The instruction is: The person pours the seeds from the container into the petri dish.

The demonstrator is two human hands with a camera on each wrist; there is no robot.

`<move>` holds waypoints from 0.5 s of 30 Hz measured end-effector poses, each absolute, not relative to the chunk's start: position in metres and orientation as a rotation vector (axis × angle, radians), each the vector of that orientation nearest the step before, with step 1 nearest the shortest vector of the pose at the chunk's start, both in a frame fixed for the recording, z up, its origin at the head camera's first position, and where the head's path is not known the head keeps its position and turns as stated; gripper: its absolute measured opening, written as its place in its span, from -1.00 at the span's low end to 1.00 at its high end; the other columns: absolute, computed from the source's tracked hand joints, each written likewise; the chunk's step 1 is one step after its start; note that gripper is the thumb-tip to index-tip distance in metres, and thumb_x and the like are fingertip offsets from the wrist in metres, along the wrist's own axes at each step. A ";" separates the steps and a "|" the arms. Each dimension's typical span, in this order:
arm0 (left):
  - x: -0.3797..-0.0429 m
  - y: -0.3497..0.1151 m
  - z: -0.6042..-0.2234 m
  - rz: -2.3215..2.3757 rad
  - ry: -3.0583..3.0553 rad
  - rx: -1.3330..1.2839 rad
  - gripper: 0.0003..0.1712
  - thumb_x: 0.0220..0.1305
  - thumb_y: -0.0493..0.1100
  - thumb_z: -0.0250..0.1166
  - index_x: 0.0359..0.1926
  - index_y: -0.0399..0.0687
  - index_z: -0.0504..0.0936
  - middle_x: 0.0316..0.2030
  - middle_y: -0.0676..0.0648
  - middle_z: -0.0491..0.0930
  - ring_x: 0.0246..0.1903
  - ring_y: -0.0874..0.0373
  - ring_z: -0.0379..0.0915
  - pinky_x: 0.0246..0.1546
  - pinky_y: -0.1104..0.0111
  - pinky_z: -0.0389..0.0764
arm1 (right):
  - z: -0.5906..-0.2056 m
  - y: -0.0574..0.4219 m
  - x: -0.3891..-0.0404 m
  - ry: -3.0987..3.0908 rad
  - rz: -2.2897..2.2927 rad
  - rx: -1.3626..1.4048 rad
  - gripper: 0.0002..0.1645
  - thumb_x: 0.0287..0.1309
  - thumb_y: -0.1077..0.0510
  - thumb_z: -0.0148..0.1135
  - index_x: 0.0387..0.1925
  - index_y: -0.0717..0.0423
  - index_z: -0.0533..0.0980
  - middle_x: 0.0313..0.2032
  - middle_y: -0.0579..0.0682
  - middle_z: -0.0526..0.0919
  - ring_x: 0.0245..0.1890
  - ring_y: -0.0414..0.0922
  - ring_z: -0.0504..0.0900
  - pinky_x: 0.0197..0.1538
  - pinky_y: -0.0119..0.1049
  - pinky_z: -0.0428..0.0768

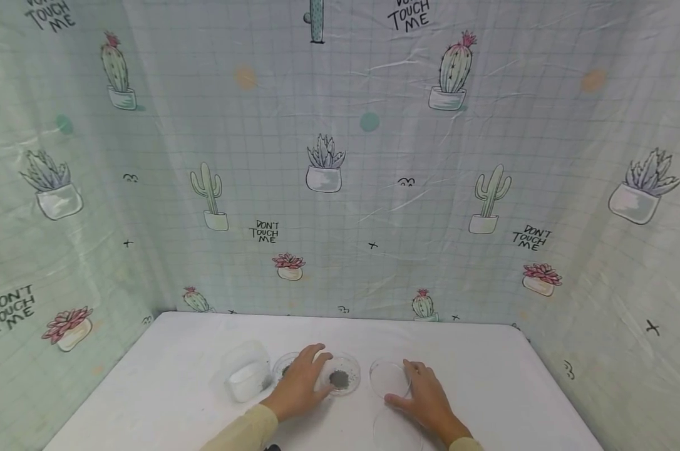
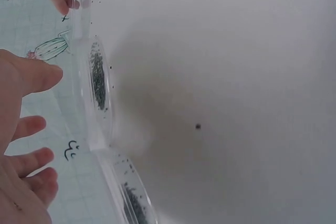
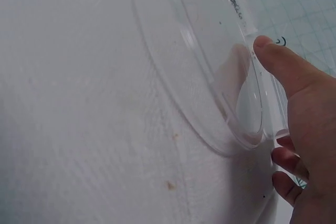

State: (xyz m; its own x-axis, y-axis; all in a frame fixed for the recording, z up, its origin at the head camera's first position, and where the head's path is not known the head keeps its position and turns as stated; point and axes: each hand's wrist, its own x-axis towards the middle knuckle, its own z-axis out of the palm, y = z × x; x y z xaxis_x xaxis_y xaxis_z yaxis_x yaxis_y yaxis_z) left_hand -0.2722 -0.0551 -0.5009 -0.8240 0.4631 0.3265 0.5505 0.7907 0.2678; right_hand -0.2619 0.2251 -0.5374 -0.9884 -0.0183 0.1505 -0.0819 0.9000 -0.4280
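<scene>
My left hand is held over the near left side of a clear petri dish with dark granules heaped in it. Its fingers are spread, and in the left wrist view the thumb shows apart from the dish. Partly hidden behind this hand is a second petri dish, also with dark granules. My right hand grips the right edge of another clear petri dish, thumb at the near rim and fingers at the far side. No granules show inside that one.
A white tub stands left of the dishes, beside a translucent rounded piece. Nearer the front lies a clear round dish or lid. Stray dark specks dot the white table. A printed curtain rises behind.
</scene>
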 end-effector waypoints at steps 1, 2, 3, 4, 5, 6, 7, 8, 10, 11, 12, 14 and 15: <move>-0.271 -0.057 -0.499 -0.516 -2.732 -0.785 -0.37 0.09 0.08 0.26 0.17 -0.02 0.37 0.24 -0.16 0.26 0.26 -0.06 0.17 0.21 0.05 0.35 | -0.538 0.225 -0.262 -2.923 0.673 0.074 0.19 -0.41 -0.49 0.29 0.21 0.17 0.32 0.11 0.15 0.42 0.10 0.10 0.40 0.17 0.08 0.41; -0.271 -0.059 -0.498 -0.509 -2.726 -0.783 -0.37 0.08 0.08 0.26 0.16 -0.02 0.37 0.23 -0.15 0.27 0.26 -0.05 0.18 0.21 0.05 0.35 | -0.538 0.225 -0.261 -2.923 0.682 0.070 0.19 -0.40 -0.49 0.29 0.21 0.17 0.31 0.12 0.15 0.41 0.11 0.11 0.40 0.17 0.09 0.40; -0.270 -0.061 -0.497 -0.508 -2.725 -0.779 -0.38 0.09 0.09 0.26 0.16 -0.01 0.38 0.23 -0.15 0.27 0.26 -0.05 0.17 0.22 0.05 0.34 | -0.539 0.226 -0.261 -2.922 0.689 0.066 0.18 -0.39 -0.49 0.28 0.21 0.17 0.31 0.12 0.15 0.41 0.12 0.11 0.39 0.18 0.09 0.40; -0.269 -0.063 -0.495 -0.505 -2.722 -0.774 -0.38 0.08 0.08 0.26 0.15 -0.01 0.38 0.23 -0.14 0.27 0.26 -0.05 0.18 0.22 0.05 0.34 | -0.539 0.226 -0.261 -2.920 0.697 0.062 0.18 -0.38 -0.49 0.27 0.21 0.16 0.31 0.13 0.15 0.41 0.12 0.11 0.39 0.18 0.09 0.39; -0.269 -0.065 -0.494 -0.500 -2.717 -0.771 -0.38 0.08 0.08 0.27 0.15 -0.01 0.38 0.23 -0.14 0.28 0.25 -0.05 0.18 0.22 0.06 0.34 | -0.539 0.226 -0.260 -2.920 0.706 0.060 0.17 -0.36 -0.49 0.27 0.21 0.16 0.31 0.13 0.14 0.40 0.13 0.11 0.38 0.19 0.09 0.39; -0.268 -0.067 -0.493 -0.493 -2.715 -0.768 -0.38 0.08 0.08 0.27 0.15 -0.01 0.38 0.22 -0.14 0.28 0.25 -0.05 0.18 0.22 0.06 0.34 | -0.539 0.226 -0.260 -2.919 0.711 0.058 0.16 -0.35 -0.49 0.26 0.22 0.15 0.31 0.13 0.14 0.40 0.13 0.11 0.38 0.19 0.09 0.38; -0.268 -0.069 -0.492 -0.486 -2.714 -0.764 -0.38 0.08 0.08 0.27 0.14 -0.01 0.38 0.22 -0.13 0.28 0.25 -0.04 0.18 0.22 0.07 0.34 | -0.539 0.226 -0.260 -2.916 0.724 0.055 0.14 -0.33 -0.48 0.26 0.22 0.15 0.31 0.14 0.15 0.40 0.14 0.11 0.38 0.19 0.10 0.38; -0.267 -0.071 -0.491 -0.478 -2.710 -0.759 -0.38 0.08 0.08 0.28 0.14 -0.01 0.38 0.22 -0.13 0.28 0.25 -0.04 0.18 0.22 0.07 0.34 | -0.539 0.226 -0.259 -2.913 0.733 0.051 0.13 -0.31 -0.47 0.26 0.22 0.15 0.31 0.14 0.15 0.40 0.14 0.11 0.37 0.19 0.10 0.37; -0.265 -0.075 -0.489 -0.471 -2.705 -0.746 -0.38 0.07 0.09 0.28 0.14 0.00 0.39 0.22 -0.13 0.29 0.26 -0.04 0.18 0.22 0.07 0.34 | -0.538 0.226 -0.258 -2.912 0.742 0.050 0.11 -0.29 -0.46 0.26 0.22 0.15 0.31 0.14 0.15 0.40 0.14 0.11 0.37 0.19 0.11 0.37; -0.265 -0.077 -0.488 -0.468 -2.701 -0.742 -0.37 0.06 0.09 0.29 0.14 -0.01 0.39 0.22 -0.13 0.29 0.25 -0.04 0.18 0.22 0.07 0.34 | -0.537 0.226 -0.258 -2.911 0.747 0.049 0.11 -0.28 -0.46 0.26 0.22 0.15 0.31 0.14 0.15 0.39 0.14 0.11 0.37 0.20 0.11 0.37; -0.264 -0.078 -0.487 -0.466 -2.699 -0.734 -0.37 0.05 0.09 0.29 0.14 0.00 0.39 0.22 -0.13 0.29 0.25 -0.04 0.18 0.22 0.06 0.34 | -0.536 0.226 -0.257 -2.909 0.753 0.045 0.10 -0.28 -0.45 0.26 0.22 0.15 0.31 0.14 0.15 0.39 0.15 0.11 0.37 0.20 0.10 0.37; -0.262 -0.082 -0.485 -0.464 -2.692 -0.717 -0.38 0.04 0.08 0.30 0.13 0.00 0.40 0.22 -0.12 0.29 0.25 -0.04 0.19 0.21 0.05 0.35 | -0.535 0.226 -0.255 -2.907 0.750 0.051 0.09 -0.27 -0.44 0.26 0.21 0.16 0.31 0.14 0.16 0.40 0.14 0.12 0.37 0.20 0.10 0.37; -0.261 -0.084 -0.485 -0.464 -2.690 -0.704 -0.38 0.04 0.07 0.31 0.13 0.02 0.41 0.21 -0.11 0.30 0.25 -0.04 0.20 0.21 0.05 0.35 | -0.534 0.226 -0.255 -2.906 0.749 0.054 0.09 -0.27 -0.43 0.27 0.21 0.17 0.31 0.14 0.16 0.40 0.14 0.12 0.37 0.20 0.10 0.37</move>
State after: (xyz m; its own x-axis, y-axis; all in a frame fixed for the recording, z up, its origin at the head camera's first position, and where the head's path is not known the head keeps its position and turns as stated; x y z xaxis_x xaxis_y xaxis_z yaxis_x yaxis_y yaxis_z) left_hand -0.2614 -0.0844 -0.4847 -0.8272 0.4120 0.3822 0.5162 0.8258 0.2271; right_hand -0.2548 0.2262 -0.5342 -0.9896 0.0002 0.1440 -0.0695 0.8754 -0.4784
